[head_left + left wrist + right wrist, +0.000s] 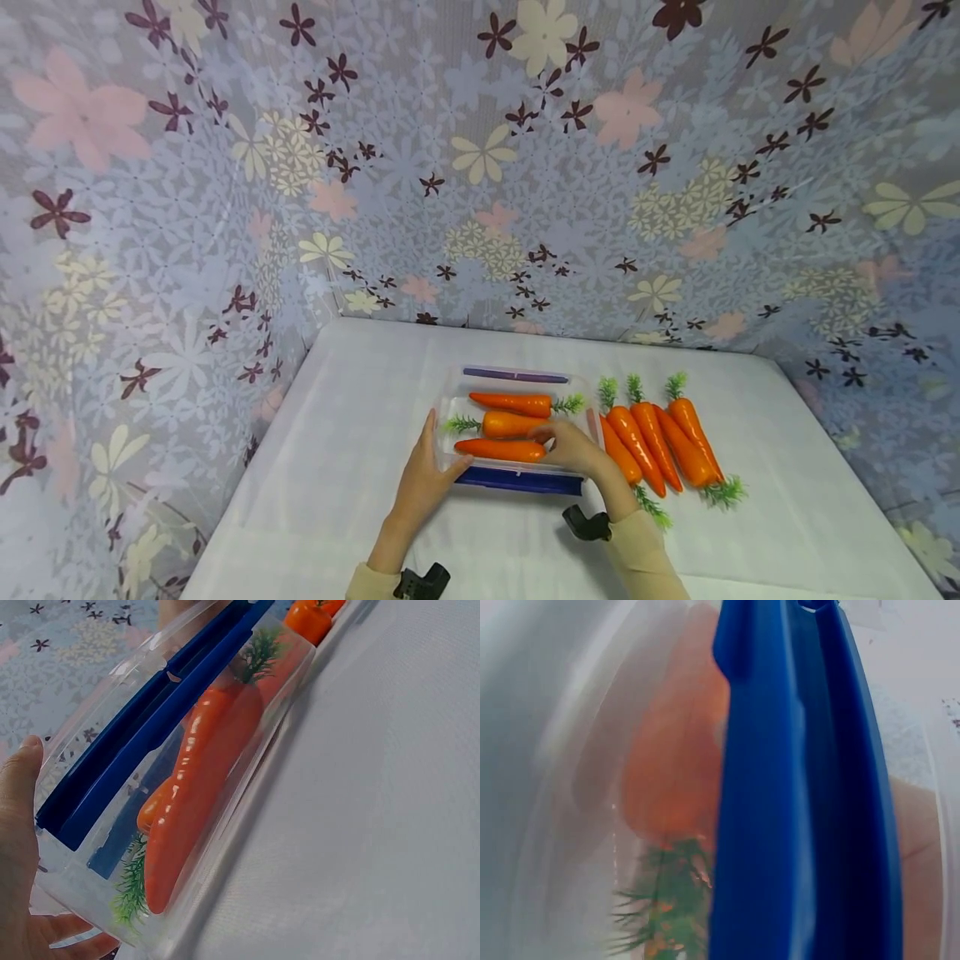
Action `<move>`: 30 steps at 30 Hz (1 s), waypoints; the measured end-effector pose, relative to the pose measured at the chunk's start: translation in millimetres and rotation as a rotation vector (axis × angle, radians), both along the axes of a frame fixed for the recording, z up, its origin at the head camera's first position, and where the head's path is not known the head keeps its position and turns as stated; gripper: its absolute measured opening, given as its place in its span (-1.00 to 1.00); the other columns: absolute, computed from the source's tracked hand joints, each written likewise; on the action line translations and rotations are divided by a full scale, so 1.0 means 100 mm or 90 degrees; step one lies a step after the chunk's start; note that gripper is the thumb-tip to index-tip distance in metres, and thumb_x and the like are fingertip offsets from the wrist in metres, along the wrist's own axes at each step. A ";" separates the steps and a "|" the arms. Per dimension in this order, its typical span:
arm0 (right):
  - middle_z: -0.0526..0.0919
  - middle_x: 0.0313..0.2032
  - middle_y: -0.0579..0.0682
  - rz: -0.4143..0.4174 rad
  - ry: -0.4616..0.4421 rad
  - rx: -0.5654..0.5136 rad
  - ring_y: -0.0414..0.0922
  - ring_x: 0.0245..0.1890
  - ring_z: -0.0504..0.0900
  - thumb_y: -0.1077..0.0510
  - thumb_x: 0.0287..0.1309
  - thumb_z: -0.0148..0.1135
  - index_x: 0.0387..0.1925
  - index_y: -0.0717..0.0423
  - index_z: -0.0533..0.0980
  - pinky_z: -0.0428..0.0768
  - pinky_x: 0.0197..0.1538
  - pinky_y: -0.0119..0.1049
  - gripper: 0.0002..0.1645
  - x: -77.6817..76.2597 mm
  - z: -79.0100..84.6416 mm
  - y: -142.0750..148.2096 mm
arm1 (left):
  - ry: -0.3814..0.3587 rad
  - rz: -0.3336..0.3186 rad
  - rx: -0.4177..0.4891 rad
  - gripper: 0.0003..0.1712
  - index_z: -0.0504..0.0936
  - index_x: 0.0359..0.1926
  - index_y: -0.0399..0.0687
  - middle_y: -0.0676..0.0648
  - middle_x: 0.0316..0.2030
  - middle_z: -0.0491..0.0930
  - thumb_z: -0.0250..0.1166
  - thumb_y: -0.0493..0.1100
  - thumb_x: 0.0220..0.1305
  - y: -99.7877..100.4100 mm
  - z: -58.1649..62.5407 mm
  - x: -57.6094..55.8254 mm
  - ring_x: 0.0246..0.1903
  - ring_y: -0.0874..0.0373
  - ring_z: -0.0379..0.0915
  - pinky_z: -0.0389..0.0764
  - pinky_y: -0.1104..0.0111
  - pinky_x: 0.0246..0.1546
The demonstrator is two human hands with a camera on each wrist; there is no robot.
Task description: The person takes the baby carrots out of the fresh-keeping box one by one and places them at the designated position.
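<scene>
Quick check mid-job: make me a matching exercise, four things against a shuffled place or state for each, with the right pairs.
Things:
1. box
2. left hand
3. right hand
4. loose carrots

Place or state:
A. reaching in among the carrots
B. lying to the right, on the table
C. see-through, with blue edging
D. holding the left end

Pairs: 1-C, 2-D, 3-A, 4-B

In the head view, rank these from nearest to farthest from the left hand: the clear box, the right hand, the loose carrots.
1. Clear box: against the left hand
2. Right hand: at the box's right side
3. Loose carrots: right of the box
</scene>
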State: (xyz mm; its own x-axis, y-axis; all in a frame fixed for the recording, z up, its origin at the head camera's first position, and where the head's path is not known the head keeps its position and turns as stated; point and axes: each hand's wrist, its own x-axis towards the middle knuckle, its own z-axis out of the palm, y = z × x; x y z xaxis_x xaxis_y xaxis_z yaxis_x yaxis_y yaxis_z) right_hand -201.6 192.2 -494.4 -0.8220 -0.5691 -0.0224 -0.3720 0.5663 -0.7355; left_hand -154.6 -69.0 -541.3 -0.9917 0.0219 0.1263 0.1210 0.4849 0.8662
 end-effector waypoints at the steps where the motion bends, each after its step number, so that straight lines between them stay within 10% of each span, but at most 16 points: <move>1: 0.62 0.04 0.20 0.005 0.011 -0.020 0.03 -0.15 0.61 0.23 0.00 0.39 0.09 0.27 0.52 0.62 -0.19 -0.24 -0.45 0.00 -0.01 0.00 | 0.002 0.000 0.000 0.12 -0.07 0.50 -0.05 -0.30 0.40 0.16 0.36 0.18 0.09 0.00 0.00 0.00 0.36 -0.24 0.16 0.23 -0.13 0.31; 18: 0.68 -0.15 0.20 -0.176 0.040 -0.047 -0.05 -0.26 0.66 0.17 -0.08 0.46 -0.04 0.30 0.60 0.66 -0.19 -0.38 -0.49 0.10 0.01 0.01 | -0.007 -0.004 -0.005 0.13 -0.09 0.50 -0.02 -0.29 0.42 0.14 0.34 0.22 0.09 -0.02 -0.01 -0.01 0.36 -0.24 0.15 0.22 -0.14 0.31; 25: 0.70 -0.14 0.21 -0.228 0.044 -0.118 -0.04 -0.27 0.70 0.14 -0.10 0.49 -0.05 0.28 0.61 0.20 0.33 0.24 -0.47 0.11 0.01 0.03 | -0.008 -0.006 0.005 0.12 -0.08 0.50 -0.03 -0.28 0.42 0.14 0.36 0.16 0.10 -0.02 0.02 -0.01 0.35 -0.24 0.16 0.22 -0.16 0.31; 30: 0.67 -0.05 0.24 -0.290 0.015 -0.191 -0.15 -0.23 0.70 0.16 -0.09 0.49 -0.01 0.26 0.59 0.64 0.01 -0.21 -0.45 0.13 0.02 0.07 | -0.019 -0.004 0.003 0.11 -0.09 0.50 -0.01 -0.27 0.43 0.12 0.37 0.14 0.10 -0.02 0.02 -0.01 0.36 -0.24 0.15 0.21 -0.16 0.31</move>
State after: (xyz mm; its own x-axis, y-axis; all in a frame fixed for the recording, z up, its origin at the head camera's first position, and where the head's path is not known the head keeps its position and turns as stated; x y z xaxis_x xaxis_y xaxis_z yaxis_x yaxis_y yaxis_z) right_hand -188.3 199.1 -492.0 -0.9852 -0.1339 0.1073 -0.1561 0.4410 -0.8838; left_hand -155.5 -70.6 -539.6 -0.9950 0.0277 0.0961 0.0976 0.4801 0.8718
